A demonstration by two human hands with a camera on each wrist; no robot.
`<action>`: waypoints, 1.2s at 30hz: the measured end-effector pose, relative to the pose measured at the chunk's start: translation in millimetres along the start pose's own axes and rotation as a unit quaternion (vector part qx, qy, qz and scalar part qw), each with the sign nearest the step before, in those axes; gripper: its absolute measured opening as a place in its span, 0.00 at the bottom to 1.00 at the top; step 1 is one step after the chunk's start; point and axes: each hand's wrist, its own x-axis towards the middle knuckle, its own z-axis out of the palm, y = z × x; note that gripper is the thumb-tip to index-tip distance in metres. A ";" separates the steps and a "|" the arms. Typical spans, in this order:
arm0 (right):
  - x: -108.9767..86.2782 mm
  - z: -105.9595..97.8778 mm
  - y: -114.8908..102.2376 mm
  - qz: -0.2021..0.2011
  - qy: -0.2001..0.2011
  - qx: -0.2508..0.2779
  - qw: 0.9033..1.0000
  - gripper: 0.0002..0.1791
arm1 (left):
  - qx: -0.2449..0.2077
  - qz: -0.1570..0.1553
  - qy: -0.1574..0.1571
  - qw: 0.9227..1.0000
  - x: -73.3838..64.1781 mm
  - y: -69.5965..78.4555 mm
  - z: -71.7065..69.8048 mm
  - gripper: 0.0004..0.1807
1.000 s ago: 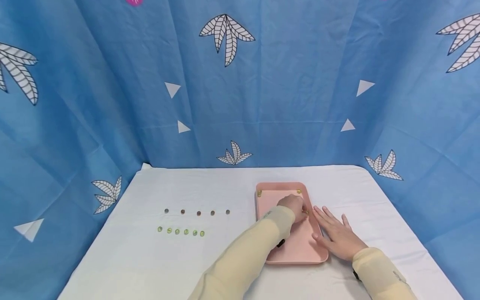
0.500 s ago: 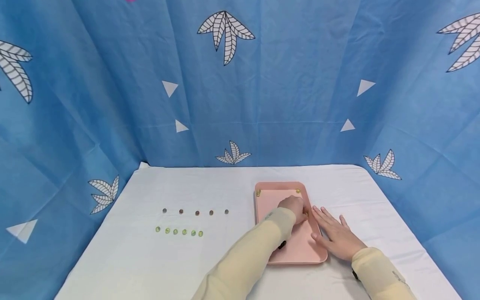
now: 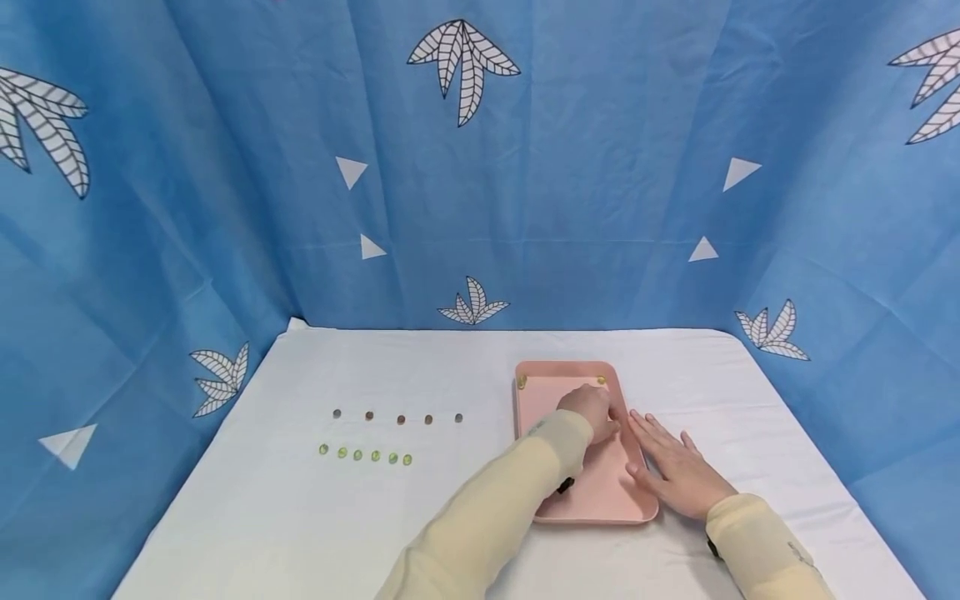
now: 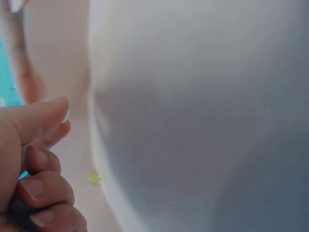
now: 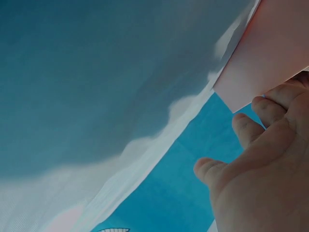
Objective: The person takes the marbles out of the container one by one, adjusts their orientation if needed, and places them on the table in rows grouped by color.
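My left hand (image 3: 590, 410) reaches into the pink tray (image 3: 596, 492). In the left wrist view its thumb and forefinger pinch a small pale glass bead (image 4: 66, 116), mostly covered by the fingertips. The other fingers are curled below. Two yellow-green beads lie in the tray's far part, one bead (image 3: 522, 381) in the left corner and another bead (image 3: 602, 379) in the right. My right hand (image 3: 678, 471) lies along the tray's right side, fingers extended, fingertips at the outer wall; the right wrist view shows them beside the pink wall (image 5: 270, 53).
Left of the tray, on the white tablecloth (image 3: 262, 517), runs a row of yellow-green beads (image 3: 376, 456). Behind it is a spaced row of small dark and brown pieces (image 3: 401, 420). A blue curtain (image 3: 600, 167) encloses the table's back and sides.
The left hand stays by the tray's right inner wall with slight finger movement; the bead at its fingertips is now hidden in the head view. The right hand keeps its place.
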 end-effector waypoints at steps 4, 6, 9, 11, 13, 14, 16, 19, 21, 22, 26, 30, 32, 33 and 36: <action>-0.3 -0.9 -1.9 -0.002 0.003 -0.003 1.000 0.39 | -0.013 0.003 0.009 1.000 -9.1 -0.4 -11.3 0.04; -0.6 -1.2 -2.8 -0.002 0.002 -0.006 1.000 0.39 | -0.018 0.004 0.011 1.000 -13.9 -1.3 -16.9 0.03; -0.5 -1.6 -2.8 -0.003 0.000 -0.011 1.000 0.39 | -0.020 0.012 0.018 1.000 -20.9 -2.3 -26.2 0.04; 0.1 -2.0 -3.3 -0.003 -0.001 -0.011 1.000 0.39 | -0.022 0.021 0.025 0.999 -25.6 -4.2 -32.4 0.05; 0.9 -2.1 -3.4 -0.004 -0.004 -0.010 1.000 0.39 | -0.029 0.031 0.033 0.999 -30.8 -6.6 -38.4 0.05; 1.2 -2.1 -3.4 -0.004 -0.006 -0.011 1.000 0.39 | -0.034 0.036 0.037 0.998 -33.6 -8.0 -41.1 0.06; 1.7 -2.3 -3.5 -0.003 -0.009 -0.009 1.000 0.39 | -0.045 0.050 0.048 0.997 -38.9 -10.9 -45.3 0.06; 1.2 -2.5 -3.3 0.002 -0.015 -0.006 1.000 0.40 | -0.066 0.073 0.069 0.993 -48.1 -15.1 -51.1 0.07; 0.3 -2.7 -3.2 0.006 -0.018 -0.002 1.000 0.40 | -0.079 0.083 0.083 0.990 -54.3 -18.1 -55.1 0.08; -0.2 -2.6 -3.0 0.009 -0.020 -0.001 1.000 0.40 | -0.089 0.085 0.089 0.988 -57.6 -19.7 -57.3 0.08; -0.6 -1.8 -2.4 0.013 -0.025 0.007 1.000 0.40 | -0.119 0.090 0.118 0.982 -69.8 -28.7 -66.3 0.08; -1.2 -1.9 -2.9 0.016 -0.030 0.009 0.999 0.41 | -0.140 0.101 0.134 0.976 -82.2 -38.5 -73.0 0.09; -1.9 -2.1 -2.8 0.018 -0.031 0.008 0.999 0.41 | -0.144 0.104 0.137 0.974 -88.0 -43.8 -75.3 0.09; -2.1 -2.1 -2.7 0.017 -0.030 0.008 0.999 0.41 | -0.146 0.103 0.140 0.974 -91.5 -46.8 -76.3 0.10; -1.4 -1.3 -2.0 0.014 -0.029 0.013 0.999 0.41 | -0.155 0.094 0.152 0.972 -103.2 -58.7 -77.7 0.09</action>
